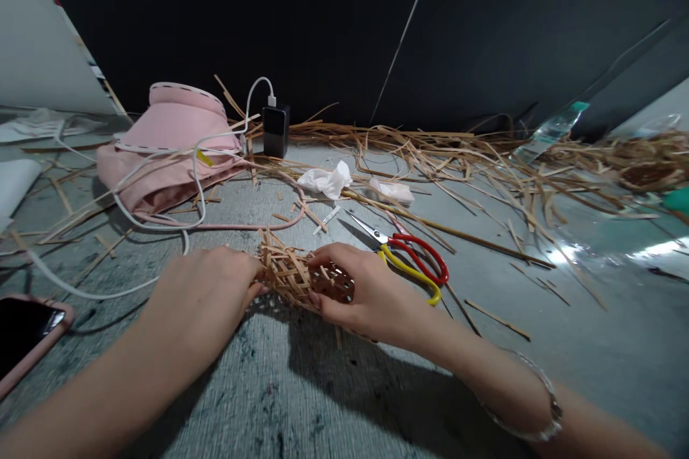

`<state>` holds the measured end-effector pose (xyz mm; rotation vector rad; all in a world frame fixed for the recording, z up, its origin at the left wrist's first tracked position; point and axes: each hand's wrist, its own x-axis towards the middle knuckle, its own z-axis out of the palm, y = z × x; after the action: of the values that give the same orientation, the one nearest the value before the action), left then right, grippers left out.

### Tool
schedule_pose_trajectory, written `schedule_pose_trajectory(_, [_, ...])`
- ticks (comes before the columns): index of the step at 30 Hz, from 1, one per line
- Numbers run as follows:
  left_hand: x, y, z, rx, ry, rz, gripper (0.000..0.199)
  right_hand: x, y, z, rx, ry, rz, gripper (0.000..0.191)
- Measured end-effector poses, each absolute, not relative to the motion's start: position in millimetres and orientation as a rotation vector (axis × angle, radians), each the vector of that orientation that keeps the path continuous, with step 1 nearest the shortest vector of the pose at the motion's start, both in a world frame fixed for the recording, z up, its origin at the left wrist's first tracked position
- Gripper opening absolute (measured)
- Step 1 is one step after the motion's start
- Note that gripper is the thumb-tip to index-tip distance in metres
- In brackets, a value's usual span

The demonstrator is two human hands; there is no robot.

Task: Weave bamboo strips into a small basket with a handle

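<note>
A small woven basket (291, 274) of flat tan strips lies on its side between my hands, its round opening toward the right. Strip ends stick out at its left end, where my left hand (218, 287) is closed with the fingertips pinched against the weave. What exactly those fingertips pinch is hidden behind the hand. My right hand (360, 290) grips the basket near its opening, with fingers over the top and the thumb at the rim. Just right of that hand lie scissors (409, 251) with one red and one yellow handle, blades pointing up and left.
At left are a pink sun visor (177, 129), a white cable (115, 295) and a phone (32, 337). A black power bank (275, 130) stands at the back near crumpled tissue (328, 179). Loose strips (446, 150) line the dark wall, with a plastic bottle (552, 133) among them.
</note>
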<state>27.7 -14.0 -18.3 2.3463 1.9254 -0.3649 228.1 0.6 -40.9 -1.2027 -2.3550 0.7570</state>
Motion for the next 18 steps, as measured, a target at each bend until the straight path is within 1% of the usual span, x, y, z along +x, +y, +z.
schedule_pose_trajectory(7, [27.4,-12.6,-18.7,2.340,1.939,-0.371,0.019,224.1,-0.1,-46.0,-1.243,-2.325,0.722,0.024])
schedule_pose_trajectory(13, [23.6,-15.7,-23.2,2.478,1.889,-0.250,0.023,221.4,-2.6,-42.8,-1.300,-2.294,0.757,0.029])
schedule_pose_trajectory(18, [20.6,-16.2,-27.3,2.553,1.891,-0.190,0.019,222.0,-2.1,-42.5,-1.309,-2.307,0.754,0.029])
